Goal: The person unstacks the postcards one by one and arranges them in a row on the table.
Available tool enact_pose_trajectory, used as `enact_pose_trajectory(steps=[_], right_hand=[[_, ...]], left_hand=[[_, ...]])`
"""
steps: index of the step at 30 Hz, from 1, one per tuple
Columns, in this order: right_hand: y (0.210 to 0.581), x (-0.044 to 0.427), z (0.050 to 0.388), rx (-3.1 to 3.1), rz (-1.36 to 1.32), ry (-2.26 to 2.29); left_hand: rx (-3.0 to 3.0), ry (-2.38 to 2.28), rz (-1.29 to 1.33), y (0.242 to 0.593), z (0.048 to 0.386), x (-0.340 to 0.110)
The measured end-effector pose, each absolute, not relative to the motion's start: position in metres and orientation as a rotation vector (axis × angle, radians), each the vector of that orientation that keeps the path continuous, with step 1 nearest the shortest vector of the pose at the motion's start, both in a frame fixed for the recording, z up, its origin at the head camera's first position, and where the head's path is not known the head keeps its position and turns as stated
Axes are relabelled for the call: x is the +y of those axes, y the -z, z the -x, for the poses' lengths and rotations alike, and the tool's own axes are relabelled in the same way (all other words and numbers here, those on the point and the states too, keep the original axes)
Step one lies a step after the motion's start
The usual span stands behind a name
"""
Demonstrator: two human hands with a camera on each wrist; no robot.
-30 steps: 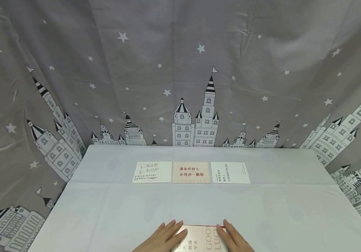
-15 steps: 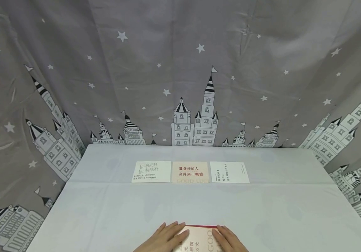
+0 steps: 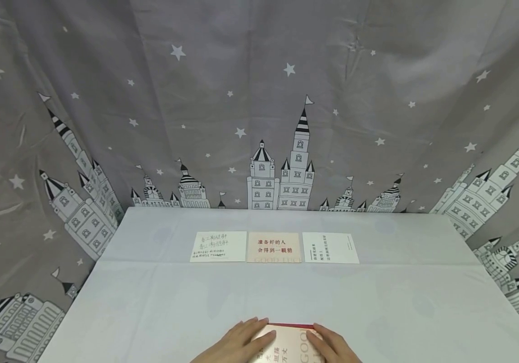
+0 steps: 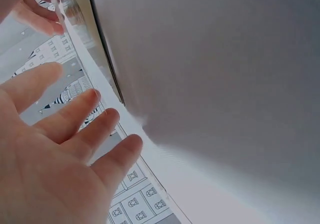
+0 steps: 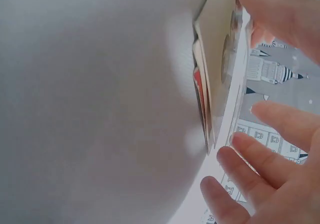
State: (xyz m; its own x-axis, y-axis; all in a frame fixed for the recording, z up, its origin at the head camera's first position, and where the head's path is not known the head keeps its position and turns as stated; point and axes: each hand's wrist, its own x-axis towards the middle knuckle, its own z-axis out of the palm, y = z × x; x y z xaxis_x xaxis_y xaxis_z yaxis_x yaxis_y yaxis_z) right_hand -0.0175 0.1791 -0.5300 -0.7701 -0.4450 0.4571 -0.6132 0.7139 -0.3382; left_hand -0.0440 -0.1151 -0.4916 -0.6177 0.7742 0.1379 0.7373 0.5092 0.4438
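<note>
A stack of cards [image 3: 288, 345], pale with printed characters and "GOO" showing on top, lies at the table's near edge in the head view; a red strip [image 3: 291, 325] shows along its far edge. My left hand [image 3: 237, 347] touches its left side and my right hand [image 3: 335, 347] its right side. In the left wrist view the left hand [image 4: 60, 154] has spread, slightly bent fingers beside the stack's edge [image 4: 95, 34]. The right wrist view shows the right hand [image 5: 270, 174] with relaxed fingers near the layered edges [image 5: 202, 94]. The stack's near part is out of view.
Three cards lie in a row farther back on the white table [image 3: 173, 297]: a handwritten one [image 3: 218, 247], a beige one with red characters [image 3: 274, 247] and a white printed one [image 3: 330, 248]. A grey curtain [image 3: 259, 101] with castles and stars hangs behind.
My right hand has moved a little left, closer to my left hand. The top card has shifted slightly right and turned a little, and more red shows at the far edge.
</note>
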Motion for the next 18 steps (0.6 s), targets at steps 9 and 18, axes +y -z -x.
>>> enact_pose_trajectory(steps=[9, 18], right_hand=[[0.52, 0.18, 0.02, -2.582, -0.882, -0.656], [0.507, 0.173, 0.02, -2.62, -0.952, -0.703]], left_hand=[[2.722, -0.759, -1.382, 0.49, 0.046, -0.118], [2.708, -0.779, -1.236, 0.478, 0.046, -0.129]])
